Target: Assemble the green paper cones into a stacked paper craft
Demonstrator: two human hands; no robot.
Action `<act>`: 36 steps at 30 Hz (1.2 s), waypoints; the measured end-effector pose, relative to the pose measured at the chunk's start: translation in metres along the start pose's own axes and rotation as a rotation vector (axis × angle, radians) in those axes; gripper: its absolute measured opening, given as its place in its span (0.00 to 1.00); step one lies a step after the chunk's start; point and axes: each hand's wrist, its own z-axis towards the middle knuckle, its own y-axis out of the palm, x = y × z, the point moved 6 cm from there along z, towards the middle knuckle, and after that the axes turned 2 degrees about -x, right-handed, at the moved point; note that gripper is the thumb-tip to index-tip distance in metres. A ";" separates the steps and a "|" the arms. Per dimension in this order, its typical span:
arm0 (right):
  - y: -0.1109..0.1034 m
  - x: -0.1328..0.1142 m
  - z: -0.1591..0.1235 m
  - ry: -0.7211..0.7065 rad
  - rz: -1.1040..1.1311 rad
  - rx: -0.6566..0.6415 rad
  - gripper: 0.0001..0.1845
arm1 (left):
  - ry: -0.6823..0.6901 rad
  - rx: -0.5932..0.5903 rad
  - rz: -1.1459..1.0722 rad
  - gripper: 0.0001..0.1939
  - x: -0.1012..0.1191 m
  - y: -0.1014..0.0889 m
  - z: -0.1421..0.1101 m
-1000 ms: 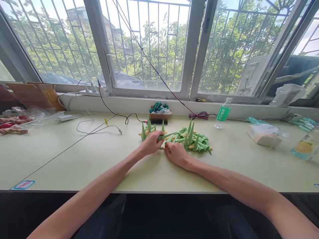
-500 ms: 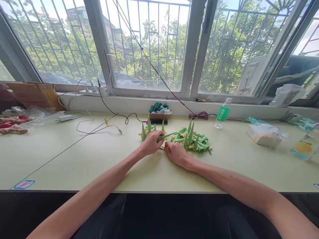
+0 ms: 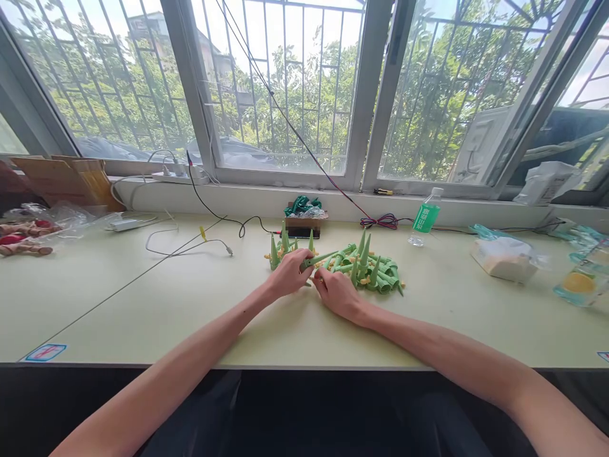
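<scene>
My left hand (image 3: 289, 273) is closed around a green cone-shaped plastic spike (image 3: 320, 259) that points to the right. My right hand (image 3: 337, 293) rests on the table beside it, fingers pinched on something small that I cannot make out. Just beyond both hands lies a pile of green spikes (image 3: 371, 270) mixed with small yellow pieces. A few green spikes (image 3: 284, 244) stand upright to the left of the pile.
On the pale green table (image 3: 143, 298) there are cables (image 3: 190, 241), a small box with green parts (image 3: 303, 219), a water bottle (image 3: 425, 219), a bagged white packet (image 3: 507, 259), a drink bottle (image 3: 583, 279) at right, and bagged items (image 3: 28, 231) at left.
Almost nothing has moved; my right hand has shifted very slightly upward toward the spike held in my left hand.
</scene>
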 end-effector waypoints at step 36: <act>-0.001 0.001 -0.001 0.032 0.049 0.007 0.14 | 0.000 -0.033 -0.024 0.09 0.002 0.001 0.000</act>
